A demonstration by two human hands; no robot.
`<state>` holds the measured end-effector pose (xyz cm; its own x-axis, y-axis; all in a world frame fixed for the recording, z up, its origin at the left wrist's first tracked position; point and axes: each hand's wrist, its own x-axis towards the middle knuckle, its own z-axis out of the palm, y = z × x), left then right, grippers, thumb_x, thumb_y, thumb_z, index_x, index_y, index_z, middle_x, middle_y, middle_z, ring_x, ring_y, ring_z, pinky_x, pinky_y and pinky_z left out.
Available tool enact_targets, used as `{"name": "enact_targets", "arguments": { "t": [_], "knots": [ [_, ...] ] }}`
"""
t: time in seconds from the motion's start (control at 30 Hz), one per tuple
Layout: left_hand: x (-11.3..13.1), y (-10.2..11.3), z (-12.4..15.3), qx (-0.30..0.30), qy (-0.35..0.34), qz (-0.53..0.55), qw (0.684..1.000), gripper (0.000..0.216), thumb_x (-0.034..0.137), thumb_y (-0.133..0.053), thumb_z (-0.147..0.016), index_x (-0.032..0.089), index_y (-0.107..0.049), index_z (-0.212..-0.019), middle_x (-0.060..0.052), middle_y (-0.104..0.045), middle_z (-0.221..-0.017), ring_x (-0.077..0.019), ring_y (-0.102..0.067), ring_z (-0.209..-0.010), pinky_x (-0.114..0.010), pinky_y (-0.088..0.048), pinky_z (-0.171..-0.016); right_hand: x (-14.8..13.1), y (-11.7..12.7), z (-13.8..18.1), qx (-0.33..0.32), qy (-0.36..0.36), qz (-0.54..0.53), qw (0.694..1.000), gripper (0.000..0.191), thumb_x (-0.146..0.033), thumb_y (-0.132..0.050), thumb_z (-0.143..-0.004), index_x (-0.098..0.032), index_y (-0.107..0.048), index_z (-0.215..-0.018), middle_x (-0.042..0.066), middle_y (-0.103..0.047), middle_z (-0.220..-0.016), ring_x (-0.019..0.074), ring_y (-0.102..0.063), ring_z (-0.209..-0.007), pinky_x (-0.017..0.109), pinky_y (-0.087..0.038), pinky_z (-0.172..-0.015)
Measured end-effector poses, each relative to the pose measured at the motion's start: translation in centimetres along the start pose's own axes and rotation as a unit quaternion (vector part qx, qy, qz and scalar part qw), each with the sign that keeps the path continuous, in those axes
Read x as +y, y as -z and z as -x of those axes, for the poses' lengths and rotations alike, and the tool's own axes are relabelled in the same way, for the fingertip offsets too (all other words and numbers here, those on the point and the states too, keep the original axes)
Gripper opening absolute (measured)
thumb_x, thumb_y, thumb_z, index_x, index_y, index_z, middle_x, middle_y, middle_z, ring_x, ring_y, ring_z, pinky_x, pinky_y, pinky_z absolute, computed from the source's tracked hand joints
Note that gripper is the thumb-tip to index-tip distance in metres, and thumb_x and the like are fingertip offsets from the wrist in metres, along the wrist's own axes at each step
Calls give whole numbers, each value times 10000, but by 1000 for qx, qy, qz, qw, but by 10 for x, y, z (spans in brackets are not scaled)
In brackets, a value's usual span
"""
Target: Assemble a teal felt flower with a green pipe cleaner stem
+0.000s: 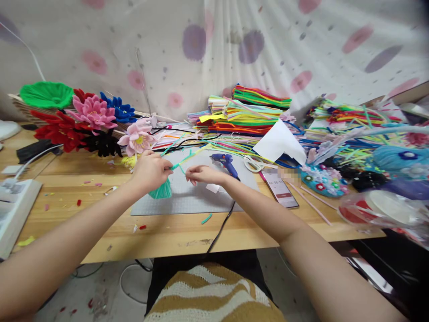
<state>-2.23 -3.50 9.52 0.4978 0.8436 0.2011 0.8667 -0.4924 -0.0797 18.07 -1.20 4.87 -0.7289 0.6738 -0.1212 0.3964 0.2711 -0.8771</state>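
In my left hand is a teal pipe-cleaner flower, its fringed head hanging below my closed fingers. Teal is coiled around the near end of its stem, and a yellow-green length runs off to the upper right. A loose teal pipe cleaner sticks out from the coil toward my right hand. The fingers of that hand are curled together at the strand's end, the tips partly hidden. Beneath both hands lies a grey cutting mat.
A blue glue gun, white-handled scissors and a phone lie to the right. Pipe-cleaner bundles are piled at the back. Finished flowers stand at left, near a power strip. A black cord crosses the table's front edge.
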Motion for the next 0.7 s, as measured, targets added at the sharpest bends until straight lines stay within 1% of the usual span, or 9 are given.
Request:
{"name": "enact_targets", "arguments": {
  "t": [0.1,0.2,0.27,0.37,0.43,0.5,0.57,0.63,0.7],
  "knots": [
    [1,1,-2,-44,33,13,998,189,354,-534,-724,223,-660,-669,-25,-666,-662,-197,-569,-719,-326,-347,-692,-8,-14,8,3,30,34,999,201,-257,-394,-829,-146,-541,-747,-24,-537,-609,77,-478,-604,191,-352,-609],
    [5,4,-5,-88,54,75,992,260,379,-461,-767,212,-620,-648,-23,-670,-670,-188,-577,-697,-286,-341,-603,-15,-13,7,19,18,84,996,189,-228,-390,-818,-152,-555,-764,-28,-553,-610,76,-480,-586,188,-339,-586],
    [7,5,-5,-110,66,140,982,296,376,-396,-806,214,-612,-685,-7,-676,-707,-165,-580,-679,-265,-345,-580,-15,-8,4,20,5,104,994,187,-212,-392,-807,-152,-563,-763,-27,-558,-601,77,-487,-579,189,-334,-578],
    [7,1,-6,-119,75,239,961,247,350,-405,-801,208,-606,-776,0,-679,-782,-148,-586,-714,-250,-379,-606,-10,-3,1,17,-26,125,992,179,-186,-405,-781,-149,-579,-759,-28,-548,-577,80,-482,-560,196,-326,-565],
    [8,-4,-7,-113,73,305,943,216,336,-432,-783,184,-586,-776,-12,-668,-779,-141,-581,-711,-246,-400,-611,-7,-1,0,20,-38,110,993,176,-183,-419,-772,-145,-590,-776,-30,-539,-567,79,-471,-548,198,-321,-557],
    [9,-8,-8,-100,76,366,922,217,336,-438,-778,164,-563,-735,-18,-648,-738,-130,-568,-667,-240,-410,-585,-2,0,1,27,-26,40,998,179,-211,-431,-784,-137,-593,-801,-34,-521,-558,70,-449,-534,196,-314,-544],
    [10,-8,-8,-89,85,408,905,250,363,-440,-780,154,-562,-714,-11,-621,-672,-117,-541,-604,-234,-403,-545,3,3,1,33,-13,-74,997,201,-273,-440,-804,-132,-582,-823,-45,-482,-541,56,-396,-489,189,-283,-497],
    [13,-5,-8,-97,90,436,890,286,395,-456,-771,149,-592,-723,-2,-594,-610,-106,-508,-547,-227,-383,-510,8,5,-1,49,-19,-191,980,220,-322,-458,-802,-131,-564,-825,-59,-437,-526,40,-327,-438,182,-223,-442],
    [16,-2,-7,-122,93,465,872,302,415,-494,-744,145,-630,-740,-4,-595,-595,-101,-496,-531,-223,-374,-501,10,8,-5,74,-38,-281,956,208,-334,-490,-782,-134,-544,-806,-67,-415,-520,29,-276,-406,178,-166,-412]
  ]
}}
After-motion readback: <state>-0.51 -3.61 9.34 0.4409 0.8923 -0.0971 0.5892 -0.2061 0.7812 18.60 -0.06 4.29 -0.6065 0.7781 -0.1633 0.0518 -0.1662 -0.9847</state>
